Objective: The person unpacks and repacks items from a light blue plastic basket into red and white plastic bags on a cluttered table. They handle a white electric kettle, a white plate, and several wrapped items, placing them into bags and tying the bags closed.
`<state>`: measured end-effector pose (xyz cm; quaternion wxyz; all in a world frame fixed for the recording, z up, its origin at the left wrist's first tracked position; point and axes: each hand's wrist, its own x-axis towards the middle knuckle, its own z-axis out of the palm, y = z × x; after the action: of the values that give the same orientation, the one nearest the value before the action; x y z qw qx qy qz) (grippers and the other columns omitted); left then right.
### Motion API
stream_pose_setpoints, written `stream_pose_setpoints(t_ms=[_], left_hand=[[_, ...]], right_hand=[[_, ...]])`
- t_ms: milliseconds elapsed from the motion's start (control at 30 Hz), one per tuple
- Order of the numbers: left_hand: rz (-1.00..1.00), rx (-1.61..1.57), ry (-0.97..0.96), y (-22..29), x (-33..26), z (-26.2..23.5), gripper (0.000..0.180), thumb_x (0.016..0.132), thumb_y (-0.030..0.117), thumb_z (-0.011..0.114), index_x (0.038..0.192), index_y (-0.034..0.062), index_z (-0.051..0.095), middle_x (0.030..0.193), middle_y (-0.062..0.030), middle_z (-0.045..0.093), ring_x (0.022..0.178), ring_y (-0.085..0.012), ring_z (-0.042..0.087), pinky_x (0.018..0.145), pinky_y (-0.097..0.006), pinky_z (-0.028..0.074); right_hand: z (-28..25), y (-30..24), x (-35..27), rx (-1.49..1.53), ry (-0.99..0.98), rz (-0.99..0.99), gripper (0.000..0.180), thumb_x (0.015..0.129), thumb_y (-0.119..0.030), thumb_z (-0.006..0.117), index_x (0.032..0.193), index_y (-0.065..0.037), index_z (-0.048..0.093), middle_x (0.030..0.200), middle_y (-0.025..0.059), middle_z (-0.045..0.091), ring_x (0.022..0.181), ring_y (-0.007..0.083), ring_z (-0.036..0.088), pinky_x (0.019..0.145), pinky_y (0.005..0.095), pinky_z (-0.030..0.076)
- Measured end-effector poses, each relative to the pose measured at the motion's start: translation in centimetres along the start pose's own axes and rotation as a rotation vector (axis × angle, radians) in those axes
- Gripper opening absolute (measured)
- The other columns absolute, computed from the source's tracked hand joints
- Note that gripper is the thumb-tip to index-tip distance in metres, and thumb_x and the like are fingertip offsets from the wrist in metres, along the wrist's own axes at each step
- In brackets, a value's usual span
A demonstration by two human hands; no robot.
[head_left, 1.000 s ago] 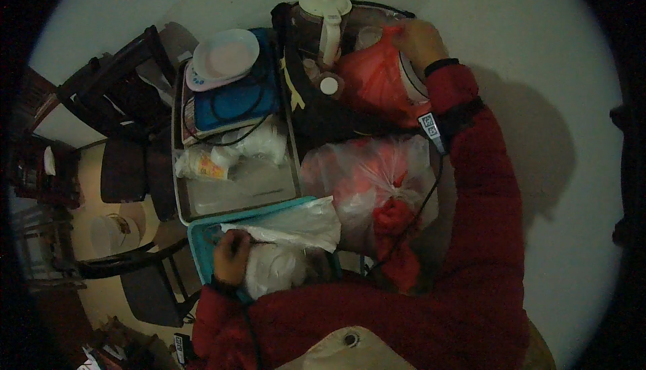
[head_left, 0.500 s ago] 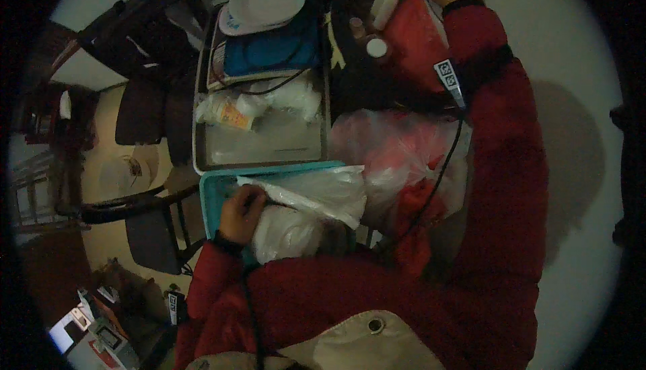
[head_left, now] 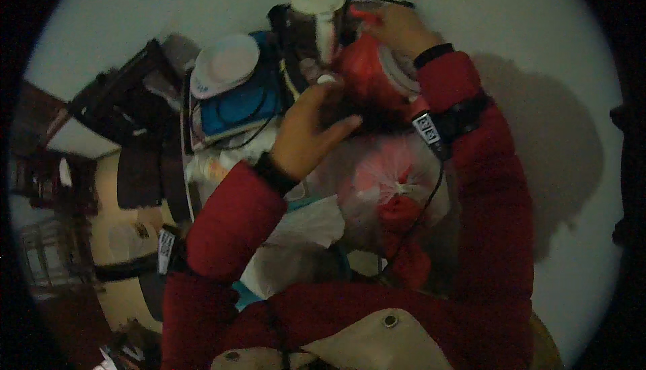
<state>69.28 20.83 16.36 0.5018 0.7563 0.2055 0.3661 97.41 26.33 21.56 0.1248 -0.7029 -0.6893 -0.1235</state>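
My right hand (head_left: 404, 30) is at the far end, its fingers pinched on the top of a red plastic bag (head_left: 367, 67). My left hand (head_left: 306, 134) has come over the near left side of that bag. Its thumb stands apart from its fingers, and it holds nothing that I can see. A small white round lid (head_left: 328, 79) shows just beyond the left fingertips. Beside the red bag, a pitcher with a pale lid (head_left: 317, 0) and a white handle (head_left: 326, 37) stands in a dark container.
A white dish (head_left: 225, 64) rests on a blue folder-like item (head_left: 241, 109) at the left. Nearer me are a knotted clear bag with red contents (head_left: 397, 168) and a white plastic bag (head_left: 313, 222). Chairs stand to the left; a pale wall (head_left: 538, 33) rises at the right.
My left hand has left the white plastic bag in the teal tray and moved forward and right to the red bag. The view has shifted, bringing the whole pitcher lid into sight.
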Motion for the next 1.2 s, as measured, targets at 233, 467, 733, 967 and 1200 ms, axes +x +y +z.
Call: stream_pose_setpoints(t_ms=[233, 467, 733, 967, 1200], left_hand=[[0.268, 0.271, 0.17, -4.2, 13.7, 7.4, 0.047, 0.079, 0.016, 0.069, 0.118, -0.0008, 0.051, 0.117, -0.0191, 0.058, 0.108, -0.0311, 0.058, 0.089, -0.038, 0.047], [-0.148, 0.292, 0.158, -6.2, 15.9, 6.9, 0.022, 0.09, 0.016, 0.052, 0.106, 0.0026, 0.058, 0.104, -0.0184, 0.065, 0.099, -0.0327, 0.062, 0.082, -0.04, 0.048], [-0.078, -0.253, 0.187, -9.0, 16.6, 7.7, 0.034, 0.092, 0.027, 0.051, 0.118, 0.0037, 0.054, 0.112, -0.0181, 0.062, 0.105, -0.0302, 0.058, 0.089, -0.037, 0.044], [-0.112, -0.15, -0.019, -9.2, 16.9, 7.6, 0.047, 0.09, 0.03, 0.055, 0.13, 0.0064, 0.048, 0.122, -0.0144, 0.058, 0.112, -0.0233, 0.054, 0.095, -0.032, 0.042], [-0.221, -0.329, -0.094, -8.7, 16.7, 7.8, 0.056, 0.085, 0.031, 0.064, 0.131, 0.0044, 0.047, 0.124, -0.0095, 0.057, 0.111, -0.0213, 0.055, 0.094, -0.032, 0.043]], right_hand=[[-2.1, -1.5, -4.0, 0.097, -0.159, 0.063, 0.034, 0.084, -0.03, 0.058, 0.105, -0.004, 0.067, 0.093, 0.0207, 0.067, 0.087, 0.0372, 0.063, 0.08, 0.0433, 0.05], [-5.5, 1.2, -10.3, 0.358, 0.26, 0.197, 0.049, 0.087, -0.04, 0.057, 0.114, 0.0, 0.059, 0.103, 0.0173, 0.065, 0.097, 0.0291, 0.062, 0.084, 0.0376, 0.049], [-1.7, 2.9, -15.6, 1.274, -0.032, 0.902, 0.072, 0.084, -0.047, 0.064, 0.133, 0.001, 0.041, 0.124, 0.0174, 0.055, 0.11, 0.0276, 0.057, 0.092, 0.0391, 0.046], [3.4, -0.2, -19.6, 0.723, 0.241, 0.642, 0.07, 0.069, -0.025, 0.08, 0.122, 0.001, 0.043, 0.115, 0.0217, 0.057, 0.104, 0.0355, 0.058, 0.089, 0.0411, 0.047], [4.9, -1.3, -18.1, 0.464, 0.157, 0.735, 0.063, 0.068, -0.015, 0.076, 0.118, 0.003, 0.042, 0.096, 0.0253, 0.064, 0.089, 0.0437, 0.061, 0.076, 0.0476, 0.051]])
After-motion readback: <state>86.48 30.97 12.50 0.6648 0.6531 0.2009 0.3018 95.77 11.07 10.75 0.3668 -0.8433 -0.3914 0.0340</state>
